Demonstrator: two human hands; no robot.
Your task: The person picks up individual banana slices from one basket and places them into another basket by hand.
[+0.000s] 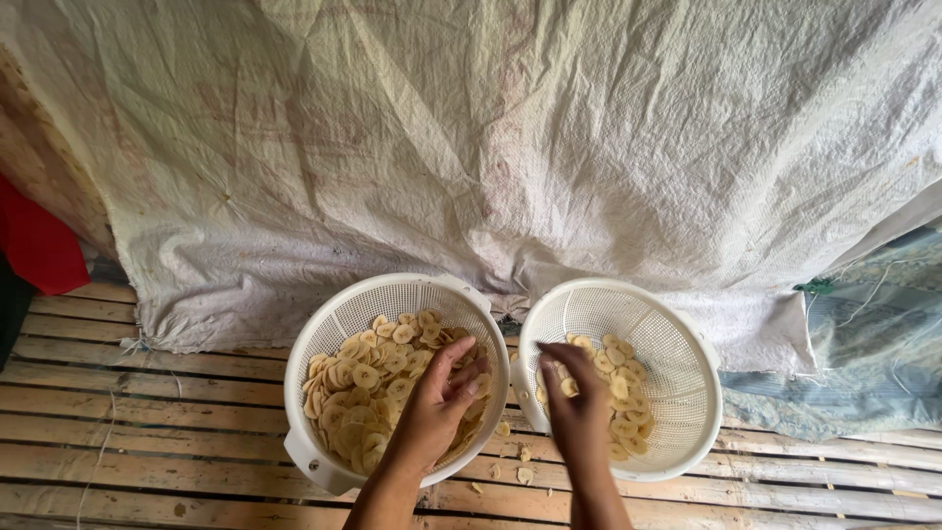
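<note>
Two white baskets with little holes sit side by side on a floor of wooden slats (147,412). The left basket (339,314) is the big landmark here. It is full of pale yellow banana slices (358,388), round and flat like coins. They pile up on the side of that basket away from its neighbour and across its middle.

The right basket (677,353) touches the left basket, or nearly does, at the rim. It holds fewer slices (628,402), lying in a loose strip down its middle.

The person's left hand (437,407) is inside the left basket, on the side close to the other basket. The fingers are bent and close together, curled over some slices. I cannot tell if it really holds any.

The right hand (579,407) is over the right basket, just past the rim of the left basket. Its fingers point down and are bunched together. I cannot tell if a slice is pinched between them.

A few loose slices (515,461) lie on the slats, in front of the gap between the two baskets.

Behind the left basket hangs a big, wrinkled white sheet (510,147). Far off to the side of the left basket, at the edge, is a red cloth (39,245). Past the right basket lies a blue-green cloth (863,344).
</note>
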